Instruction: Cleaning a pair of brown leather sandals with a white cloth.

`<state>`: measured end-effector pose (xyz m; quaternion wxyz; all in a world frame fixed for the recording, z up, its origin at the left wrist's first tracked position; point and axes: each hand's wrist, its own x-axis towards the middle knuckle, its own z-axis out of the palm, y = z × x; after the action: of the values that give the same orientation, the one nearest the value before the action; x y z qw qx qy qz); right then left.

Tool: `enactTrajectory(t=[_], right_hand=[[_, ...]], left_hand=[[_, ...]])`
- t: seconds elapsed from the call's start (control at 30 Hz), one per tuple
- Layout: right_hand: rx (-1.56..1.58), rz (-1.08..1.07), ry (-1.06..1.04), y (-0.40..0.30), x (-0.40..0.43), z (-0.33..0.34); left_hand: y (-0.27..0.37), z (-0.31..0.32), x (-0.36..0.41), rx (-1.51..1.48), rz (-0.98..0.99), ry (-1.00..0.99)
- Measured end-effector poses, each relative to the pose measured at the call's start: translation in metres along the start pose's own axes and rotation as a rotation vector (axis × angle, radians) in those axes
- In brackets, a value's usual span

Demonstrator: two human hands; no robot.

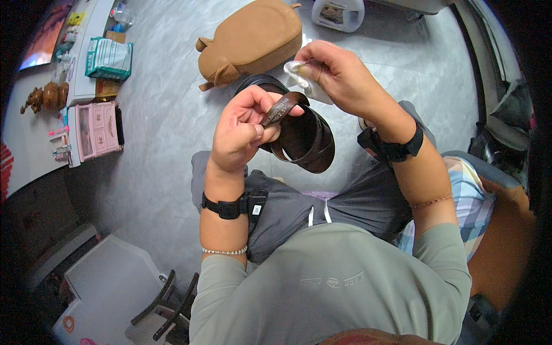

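My left hand (pixel 241 129) pinches the flat end of a dark brown leather belt (pixel 311 151) between thumb and fingers. Pale lettering is stamped along that strip. Below the fingers, the rest of the strap hangs in several loose loops above the floor, between my knees. Raised just to the right, my right hand (pixel 330 73) grips a folded white cloth (pixel 317 91) by its upper edge. A small gap separates the cloth from the belt. The buckle cannot be made out.
Beyond my hands stands a tan animal-shaped stool (pixel 254 39). Past it is a white plastic jug (pixel 338 17) with a label. At left, a pink drawer cabinet (pixel 97 131) and teal bag (pixel 109 58) line a white counter. A white table (pixel 114 280) sits lower left; plaid fabric (pixel 468 202) lies right.
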<state>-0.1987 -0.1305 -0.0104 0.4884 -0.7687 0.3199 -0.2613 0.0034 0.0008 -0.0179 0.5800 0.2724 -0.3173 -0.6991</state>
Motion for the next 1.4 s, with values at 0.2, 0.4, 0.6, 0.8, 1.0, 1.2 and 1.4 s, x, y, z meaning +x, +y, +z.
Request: enactTrajectory(t=[0.2,0.4,0.6,0.8,1.0,1.2,1.4], right_hand=[[0.492,-0.051,-0.042,0.005,0.002,0.002],[0.619,-0.064,-0.289,-0.01,-0.005,0.005],[0.095,-0.228,-0.236,-0.005,0.0,-0.002],[0.012,-0.233,-0.249,-0.009,-0.003,-0.006],[0.047,-0.192,-0.091,-0.001,0.0,-0.002],[0.132,-0.456,0.049,-0.013,0.002,-0.001],[-0.281,-0.738,0.019,-0.013,-0.012,0.03]], left_hand=[[0.004,-0.004,-0.001,0.031,-0.077,-0.021],[0.003,-0.003,-0.002,-0.029,-0.093,0.061],[0.001,-0.006,0.001,-0.04,-0.114,0.06],[-0.002,-0.002,0.003,-0.061,-0.116,0.121],[-0.002,-0.005,0.006,-0.118,-0.113,0.103],[-0.007,-0.014,0.004,-0.179,-0.053,0.0],[-0.004,-0.007,0.006,-0.172,-0.089,0.115]])
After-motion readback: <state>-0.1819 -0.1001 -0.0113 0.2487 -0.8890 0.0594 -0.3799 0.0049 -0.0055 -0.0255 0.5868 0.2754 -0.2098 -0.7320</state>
